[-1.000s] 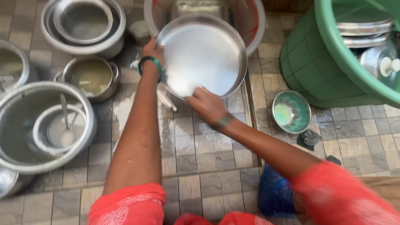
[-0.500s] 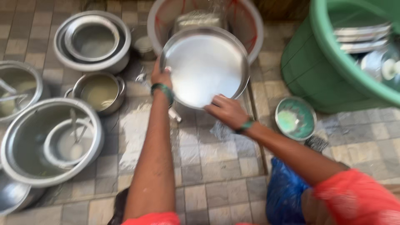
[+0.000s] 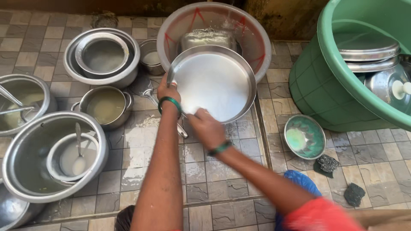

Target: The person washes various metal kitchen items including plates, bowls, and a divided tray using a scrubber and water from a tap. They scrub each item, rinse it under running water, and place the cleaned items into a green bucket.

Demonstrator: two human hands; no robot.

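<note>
The person is crouching over a wet tiled floor (image 3: 222, 184), holding a wide steel plate (image 3: 214, 83) tilted up near the top centre of the frame; its face is coated in pale suds; the left hand (image 3: 168, 92) is gripping the plate's left rim, fingers curled tight around the edge, a green bangle sitting at the wrist; the right hand (image 3: 206, 127) is pressing against the plate's lower rim, fingers bunched together, though whether they are closing on a scrubber I cannot tell. Behind the plate a large steel basin (image 3: 252, 38) with red marks is standing; a green plastic tub (image 3: 325, 81) holding steel lids is filling the upper right. A small bowl with green soap (image 3: 305, 137) is lying at centre right, two dark scouring pads (image 3: 327, 164) just below it. Nested steel bowls (image 3: 102, 55) are sitting upper left; a handled pot of cloudy water (image 3: 105, 107) is resting below them; a big pan holding a smaller bowl and spoon (image 3: 53, 156) is occupying the lower left.
</note>
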